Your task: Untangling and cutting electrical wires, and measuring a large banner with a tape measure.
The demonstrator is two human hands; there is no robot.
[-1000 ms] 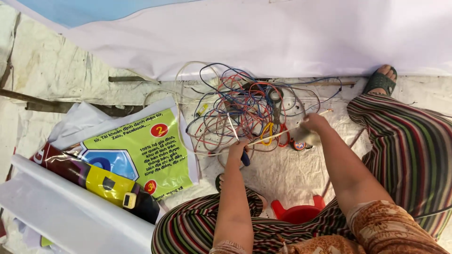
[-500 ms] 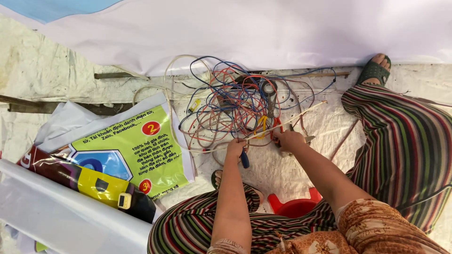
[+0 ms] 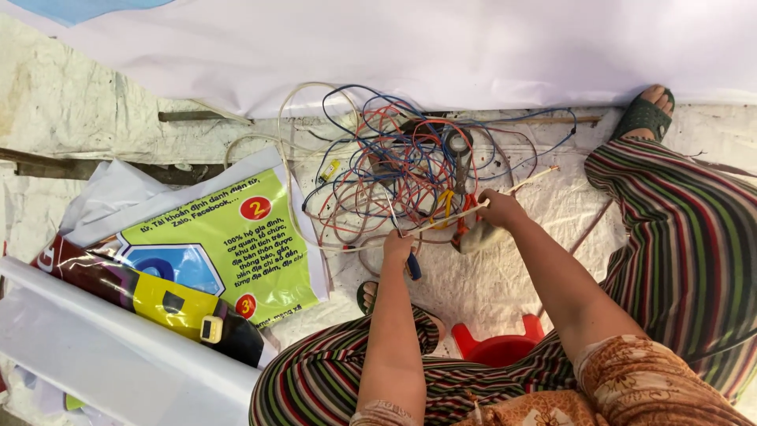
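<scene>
- Nearest the camera, a red plastic stool (image 3: 498, 347) shows between the person's knees in striped trousers (image 3: 694, 260), with one sandalled foot (image 3: 369, 296) tucked under at the near left and the other sandal (image 3: 643, 117) stretched out at the far right.
- The left hand (image 3: 398, 248) is closed around a blue-handled tool (image 3: 412, 267), the handle poking out below the fist; the working end is hidden, so I cannot tell what kind of tool it is.
- The right hand (image 3: 498, 209) is pinched shut on a pale wire (image 3: 449, 217), holding it taut so it runs leftward to the left hand and sticks out beyond the fist to the far right.
- That pale wire looks light and springy, stiff enough to keep a line when pulled, and likely slick in its plastic sheath; a firm pinch close to the worked spot seems the best hold, as a loose end would whip about.
- Just beyond the hands lies a tangle of wires (image 3: 394, 170) in red, blue and white on a white woven sheet (image 3: 505, 272); it will probably snag and drag as one mass.
- To the left lies a green and white printed banner (image 3: 229, 237) with a rolled white sheet (image 3: 102, 355) nearer.
- Farthest, a white tarpaulin (image 3: 410, 47) spans the scene.
</scene>
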